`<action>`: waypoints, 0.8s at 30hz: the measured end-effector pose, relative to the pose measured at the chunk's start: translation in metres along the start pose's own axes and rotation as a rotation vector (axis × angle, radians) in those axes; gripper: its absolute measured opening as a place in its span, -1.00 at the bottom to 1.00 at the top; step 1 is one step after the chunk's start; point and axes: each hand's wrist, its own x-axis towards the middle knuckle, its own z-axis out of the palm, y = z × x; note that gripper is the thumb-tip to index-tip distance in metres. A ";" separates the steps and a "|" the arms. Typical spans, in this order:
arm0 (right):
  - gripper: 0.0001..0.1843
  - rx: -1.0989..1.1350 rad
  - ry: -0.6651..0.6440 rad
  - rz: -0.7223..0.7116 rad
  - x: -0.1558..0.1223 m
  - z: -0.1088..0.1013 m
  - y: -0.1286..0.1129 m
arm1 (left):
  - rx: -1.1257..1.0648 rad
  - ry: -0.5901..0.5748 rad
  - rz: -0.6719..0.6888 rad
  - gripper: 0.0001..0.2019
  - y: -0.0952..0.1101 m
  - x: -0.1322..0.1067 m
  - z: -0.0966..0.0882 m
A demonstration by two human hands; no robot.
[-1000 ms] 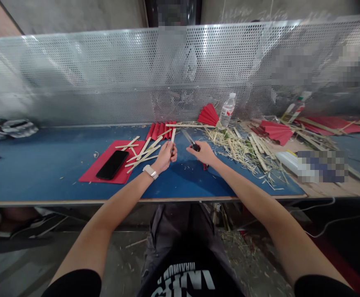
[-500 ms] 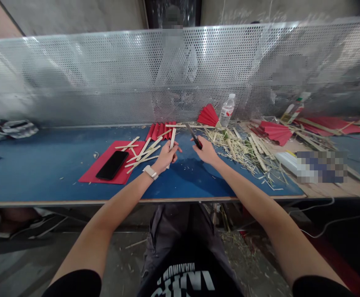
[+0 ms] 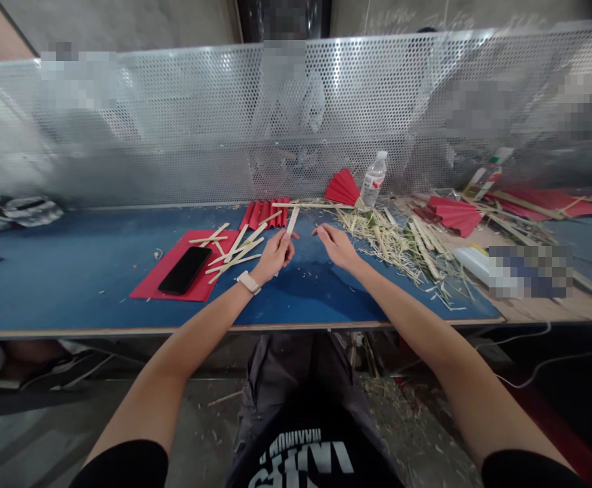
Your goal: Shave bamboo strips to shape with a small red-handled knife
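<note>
My left hand (image 3: 277,252), a pale watch band on its wrist, is closed around a flat bamboo strip (image 3: 293,219) that points up and away from me. Across a short gap, my right hand (image 3: 337,247) is closed on a knife (image 3: 317,226); only a small dark bit of it shows past the fingers, the rest being hidden by the hand. Left of my left hand, several loose bamboo strips (image 3: 245,245) lie crossed, partly over a red sheet (image 3: 146,281). Beyond it sits pleated red paper (image 3: 255,214).
A black phone (image 3: 184,270) rests on the red sheet. Thin bamboo shavings (image 3: 390,244) are heaped right of my right hand. Behind them stand a red paper fan (image 3: 342,188) and a plastic bottle (image 3: 373,179). A perforated metal screen (image 3: 188,129) closes off the table's back.
The knife has turned in my right hand, so its blade and dark handle no longer show plainly. The strip in my left hand leans more to the right.
</note>
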 end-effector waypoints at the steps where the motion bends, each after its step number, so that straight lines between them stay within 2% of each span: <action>1: -0.26 -0.017 -0.002 -0.029 0.000 -0.001 -0.001 | 0.009 -0.012 0.027 -0.43 0.000 0.000 0.000; 6: -0.34 -0.065 -0.007 -0.127 -0.001 -0.003 -0.003 | 0.044 -0.039 0.081 -0.42 0.000 0.000 -0.002; 12: -0.49 -0.167 -0.072 -0.108 -0.003 -0.003 -0.003 | 0.081 -0.057 0.085 -0.44 0.004 0.000 -0.004; 24: -0.48 -0.218 -0.099 -0.107 -0.001 -0.007 -0.004 | 0.197 -0.077 0.115 -0.38 0.005 -0.001 -0.006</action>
